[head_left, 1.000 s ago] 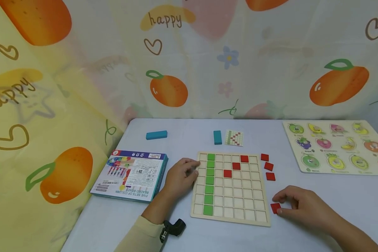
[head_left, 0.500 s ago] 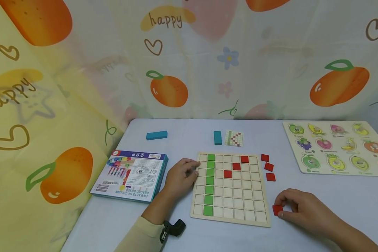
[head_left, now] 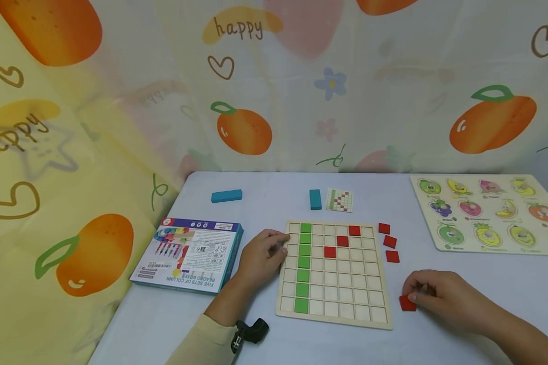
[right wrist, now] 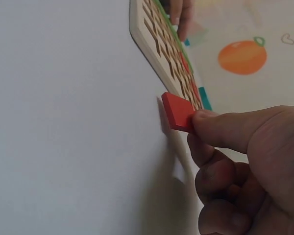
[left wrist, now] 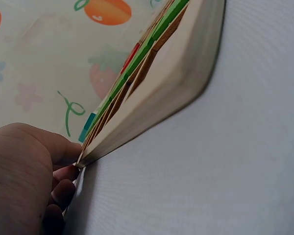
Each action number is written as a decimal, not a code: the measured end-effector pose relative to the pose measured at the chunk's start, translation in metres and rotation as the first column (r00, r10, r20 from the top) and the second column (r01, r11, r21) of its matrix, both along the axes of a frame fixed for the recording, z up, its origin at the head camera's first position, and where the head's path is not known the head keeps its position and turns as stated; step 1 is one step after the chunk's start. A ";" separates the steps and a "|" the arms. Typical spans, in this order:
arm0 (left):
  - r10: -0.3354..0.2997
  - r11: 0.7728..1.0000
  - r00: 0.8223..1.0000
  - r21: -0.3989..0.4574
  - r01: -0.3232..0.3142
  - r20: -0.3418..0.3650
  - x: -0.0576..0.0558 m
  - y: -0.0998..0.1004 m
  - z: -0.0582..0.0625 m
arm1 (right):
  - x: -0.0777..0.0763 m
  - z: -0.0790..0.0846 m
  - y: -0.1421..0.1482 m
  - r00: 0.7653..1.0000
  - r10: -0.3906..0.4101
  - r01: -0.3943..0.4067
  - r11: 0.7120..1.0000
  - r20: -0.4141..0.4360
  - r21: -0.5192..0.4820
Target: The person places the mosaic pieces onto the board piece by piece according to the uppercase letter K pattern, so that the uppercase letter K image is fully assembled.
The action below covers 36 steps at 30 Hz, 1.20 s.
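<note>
My right hand [head_left: 447, 299] pinches a red square tile [head_left: 408, 303] between thumb and fingers, right of the board's lower right corner. In the right wrist view this red tile [right wrist: 178, 112] is held tilted, with a shadow on the cloth beside it. My left hand [head_left: 262, 256] grips the left edge of a wooden grid board [head_left: 333, 319]; the left wrist view shows thumb and fingers at that edge. A column of green tiles [head_left: 303, 262] fills the board's second column. Red tiles [head_left: 342, 241] form a short diagonal at its upper right.
Loose red tiles [head_left: 390, 242] lie along the board's right side. Behind it are a small pattern card [head_left: 340, 200] and a teal block [head_left: 315, 199], with another teal block [head_left: 227, 196] farther left. A box [head_left: 187, 255] lies at left, a fruit picture board [head_left: 488, 213] at right.
My right hand has shifted slightly right, away from the board, with the red tile moving along in its fingers. The left hand stays at the board's edge.
</note>
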<state>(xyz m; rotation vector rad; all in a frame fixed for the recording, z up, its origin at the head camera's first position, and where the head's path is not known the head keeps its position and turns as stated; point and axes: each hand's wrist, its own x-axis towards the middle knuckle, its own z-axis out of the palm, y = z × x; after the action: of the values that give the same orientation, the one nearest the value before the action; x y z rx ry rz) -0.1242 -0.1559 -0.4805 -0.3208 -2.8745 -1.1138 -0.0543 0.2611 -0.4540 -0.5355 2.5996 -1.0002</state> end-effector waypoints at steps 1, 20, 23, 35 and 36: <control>0.001 1.000 1.000 0.000 -0.001 0.000 0.000 0.000 0.000 | -0.001 0.002 0.000 1.000 -0.009 0.009 1.000 0.003 0.002; -0.001 1.000 1.000 -0.004 0.001 0.002 0.000 0.001 0.000 | -0.028 0.014 -0.026 0.999 -0.028 0.027 1.000 -0.046 -0.012; 0.000 1.000 1.000 -0.009 0.000 0.004 0.000 0.001 0.000 | -0.032 0.014 -0.032 0.998 -0.024 0.023 0.999 -0.064 -0.026; 0.004 1.000 1.000 -0.010 -0.004 -0.003 0.000 0.000 0.001 | -0.047 0.012 -0.064 0.997 -0.036 0.031 0.997 -0.062 -0.068; 0.004 1.000 1.000 -0.008 -0.004 -0.002 0.000 0.000 0.000 | -0.048 0.012 -0.067 0.997 -0.036 0.032 0.997 -0.064 -0.071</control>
<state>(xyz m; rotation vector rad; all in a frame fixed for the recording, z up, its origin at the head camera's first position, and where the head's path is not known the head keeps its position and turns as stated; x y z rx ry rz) -0.1243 -0.1556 -0.4800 -0.3161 -2.8776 -1.1004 -0.1020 0.1944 -0.4425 -0.5518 2.6478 -1.1055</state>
